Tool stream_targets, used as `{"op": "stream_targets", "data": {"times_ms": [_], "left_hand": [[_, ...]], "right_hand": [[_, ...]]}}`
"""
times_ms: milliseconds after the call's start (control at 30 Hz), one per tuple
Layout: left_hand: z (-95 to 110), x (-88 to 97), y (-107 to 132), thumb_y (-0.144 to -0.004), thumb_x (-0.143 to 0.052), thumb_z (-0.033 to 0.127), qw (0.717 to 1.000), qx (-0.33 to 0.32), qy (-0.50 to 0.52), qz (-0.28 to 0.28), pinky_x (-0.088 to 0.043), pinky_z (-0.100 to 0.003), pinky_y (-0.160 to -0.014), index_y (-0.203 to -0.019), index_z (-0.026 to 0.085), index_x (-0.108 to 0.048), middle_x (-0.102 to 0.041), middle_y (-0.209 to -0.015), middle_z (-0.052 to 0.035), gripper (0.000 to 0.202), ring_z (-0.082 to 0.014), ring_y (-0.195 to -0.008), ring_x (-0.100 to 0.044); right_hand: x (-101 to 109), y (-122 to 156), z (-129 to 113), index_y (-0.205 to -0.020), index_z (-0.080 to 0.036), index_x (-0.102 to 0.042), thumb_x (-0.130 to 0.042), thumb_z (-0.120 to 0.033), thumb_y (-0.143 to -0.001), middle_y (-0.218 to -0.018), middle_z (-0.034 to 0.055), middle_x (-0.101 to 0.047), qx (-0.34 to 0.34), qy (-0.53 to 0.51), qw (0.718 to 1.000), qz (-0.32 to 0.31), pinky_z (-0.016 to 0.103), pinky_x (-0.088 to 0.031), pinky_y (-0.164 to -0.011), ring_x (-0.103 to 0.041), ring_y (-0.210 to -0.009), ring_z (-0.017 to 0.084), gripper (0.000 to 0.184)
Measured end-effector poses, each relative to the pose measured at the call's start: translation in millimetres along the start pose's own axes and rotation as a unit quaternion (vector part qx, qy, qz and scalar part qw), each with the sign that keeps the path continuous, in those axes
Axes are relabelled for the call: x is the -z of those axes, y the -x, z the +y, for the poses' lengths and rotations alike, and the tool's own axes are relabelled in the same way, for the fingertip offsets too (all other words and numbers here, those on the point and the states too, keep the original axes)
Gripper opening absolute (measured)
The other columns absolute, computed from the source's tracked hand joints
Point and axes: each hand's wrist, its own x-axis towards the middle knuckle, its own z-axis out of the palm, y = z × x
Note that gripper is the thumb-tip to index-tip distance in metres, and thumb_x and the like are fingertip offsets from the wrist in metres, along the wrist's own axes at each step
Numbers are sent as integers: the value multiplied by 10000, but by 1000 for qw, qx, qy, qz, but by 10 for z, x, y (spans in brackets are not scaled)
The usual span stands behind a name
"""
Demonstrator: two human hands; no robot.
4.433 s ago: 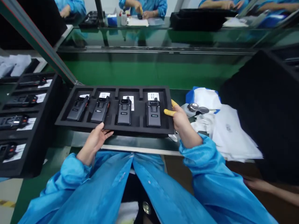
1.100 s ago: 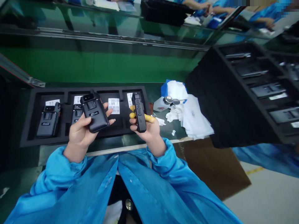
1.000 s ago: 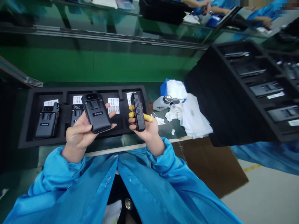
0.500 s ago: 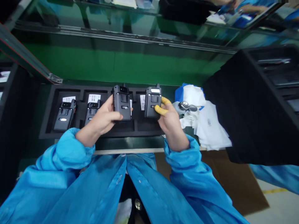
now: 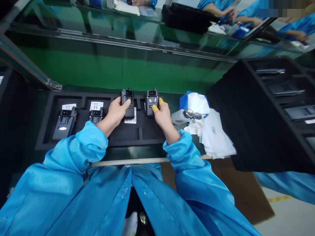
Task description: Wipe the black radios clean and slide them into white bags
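**Two black devices held upright over the far slots of a foam tray**

At the centre of the frame the left hand (image 5: 115,113) grasps a black handheld device (image 5: 128,103), fingers wrapped over its face, while the right hand (image 5: 161,113), with yellow finger cots (image 5: 155,108) on at least two fingers, grasps a second black device (image 5: 150,103). Both units stand nearly upright, antenna stubs pointing to the top of the frame, their lower ends at the far part of the third and fourth slots of a black foam tray (image 5: 44,137). Gripping each body by its sides keeps the front faces turned to the camera and the units in line with the slot walls.

The tray lies crosswise on the green surface (image 5: 157,73), just beyond the blue sleeves (image 5: 81,154). It has four compartments in a row. The leftmost holds a device lying flat (image 5: 64,121) with a white printed label (image 5: 69,106) above it; the next holds another flat device (image 5: 95,115), partly hidden by the left wrist, under its own label (image 5: 96,105). A label (image 5: 131,118) shows beneath the left-hand unit; whether the fourth slot has one cannot be seen.

Right of centre, a pile of white cloths (image 5: 216,137) and a small bottle with a metal cap (image 5: 189,114) rest beside the tray. At the right edge a stack of black trays (image 5: 270,108) carries further flat items in its slots. Other workers' hands appear along the top edge.
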Motion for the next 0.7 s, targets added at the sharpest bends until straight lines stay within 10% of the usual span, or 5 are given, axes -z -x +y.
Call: {"op": "stream_targets", "data": {"times_ms": [267,433,700], "left_hand": [[152,152,67,-809,-594,166,994,-21,-109,4,-437,-450,-1021,-1090,95,-608,-664,-1153,-173,290,-306,-1146,-596],[372,865,466,-884,-535,301,930,-191,-313,-22,-264,-439,-1179,-1378,135,-446,-391,-1524,-158,529,-270,-1439,-314],[26,1817,890,-734,-722,397,853,-42,-500,143,-322,-649,-1034,-1437,150,-387,-586,-1261,-221,818,-455,-1271,-417]], "right_hand": [[237,201,-462,-1324,-131,-524,-491,-283,-831,-1379,194,-437,81,44,995,48,520,-311,-1164,-413,-1344,282,517],[181,495,-857,-1325,-194,-531,-474,-344,-890,-1367,153,-479,190,11,982,-20,503,-382,-1120,-439,-1326,258,463],[-436,889,-1464,-1207,-59,-630,-548,-482,-875,-1500,277,-361,189,113,955,-200,703,-199,-1092,-225,-1433,439,545]]}}
